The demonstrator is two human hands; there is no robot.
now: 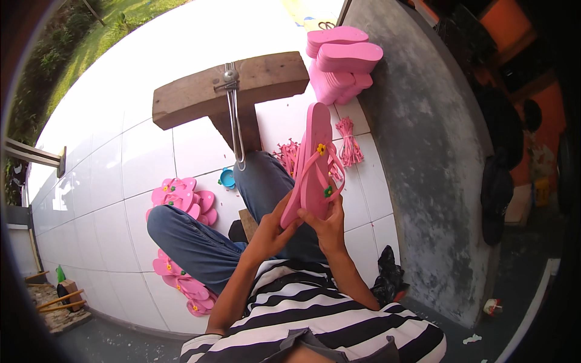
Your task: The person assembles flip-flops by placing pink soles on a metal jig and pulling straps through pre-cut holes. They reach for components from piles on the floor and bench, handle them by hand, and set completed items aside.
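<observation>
A pink flip-flop (311, 187) stands tilted upward in front of me, its straps carrying a yellow flower and a green flower. Around the lower left edge of its sole, the fingers of my left hand (273, 228) are closed. My right hand (327, 225) grips the lower right part, thumb on the sole just below the green flower. Behind the flip-flop, partly hidden by it, lies a loose heap of pink straps (287, 155). A tied bundle of pink straps (348, 143) rests to its right on the tiles.
A wooden T-shaped stand (206, 91) with wire loops (235, 115) rises beyond my knees. Pink soles (348, 57) are stacked by the grey wall (417, 169). Flip-flops with straps (175, 196) lie in piles at left, near a blue round container (227, 178). A black plastic bag (389, 275) sits at right.
</observation>
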